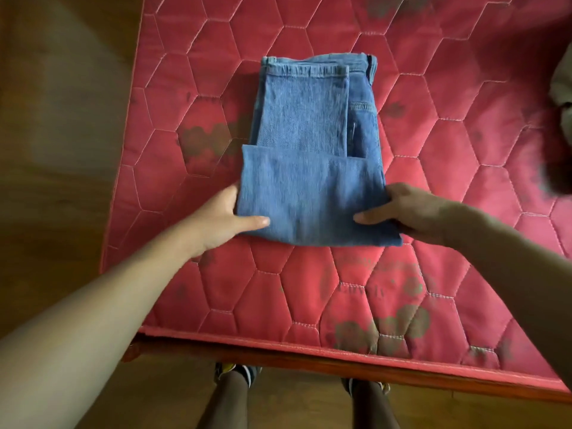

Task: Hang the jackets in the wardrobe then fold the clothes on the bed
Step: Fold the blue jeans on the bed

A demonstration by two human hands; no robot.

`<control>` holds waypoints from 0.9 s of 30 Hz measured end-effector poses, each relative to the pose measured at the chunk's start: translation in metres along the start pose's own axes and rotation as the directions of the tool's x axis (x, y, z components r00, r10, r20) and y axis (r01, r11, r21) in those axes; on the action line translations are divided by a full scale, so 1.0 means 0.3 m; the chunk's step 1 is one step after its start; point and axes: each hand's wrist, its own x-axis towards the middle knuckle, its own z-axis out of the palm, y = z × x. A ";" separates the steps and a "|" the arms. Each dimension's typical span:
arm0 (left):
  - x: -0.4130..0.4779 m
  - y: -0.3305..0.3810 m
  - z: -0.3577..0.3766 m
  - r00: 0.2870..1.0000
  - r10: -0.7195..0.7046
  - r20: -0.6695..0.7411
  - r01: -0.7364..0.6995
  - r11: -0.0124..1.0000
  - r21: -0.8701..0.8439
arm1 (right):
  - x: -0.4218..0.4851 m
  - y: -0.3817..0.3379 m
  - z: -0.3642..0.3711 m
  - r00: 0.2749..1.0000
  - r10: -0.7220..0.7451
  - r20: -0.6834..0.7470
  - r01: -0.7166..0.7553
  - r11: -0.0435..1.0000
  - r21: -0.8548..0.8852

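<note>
Blue jeans folded into a chunky rectangle, sitting on the red quilted bed, closer to its left edge than its right, a fair way in from the near edge. Waistband at the far end, hem of a leg laid just below it, near portion doubled over on top as a thick flap.

Left hand reaching in from the lower left, arm stretched nearly straight, palm pressed flat against the left side of that near flap. Thumb lying on top of the denim pointing right, other fingers tucked beside or under the edge, can't really tell which. So clamped on the flap's left corner, more or less.

Right hand coming in from the lower right, forearm angled up and left, wrist bent a bit. Thumb on top of the cloth pointing left, rest of the fingers curled round the right edge of the flap. Also gripping the jeans, not spread open.

Both hands level with each other, mirroring across the near flap, well apart with the denim between.

Greyish cloth poking in at the right edge of the bed, mostly cut off. Wood floor to the left, shoes just below the bed's near edge.
</note>
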 end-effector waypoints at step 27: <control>0.141 0.115 -0.034 0.989 -0.139 -0.051 0.107 0.910 -0.399 | 0.075 -0.114 -0.063 0.999 0.047 0.015 -0.049 0.888 0.457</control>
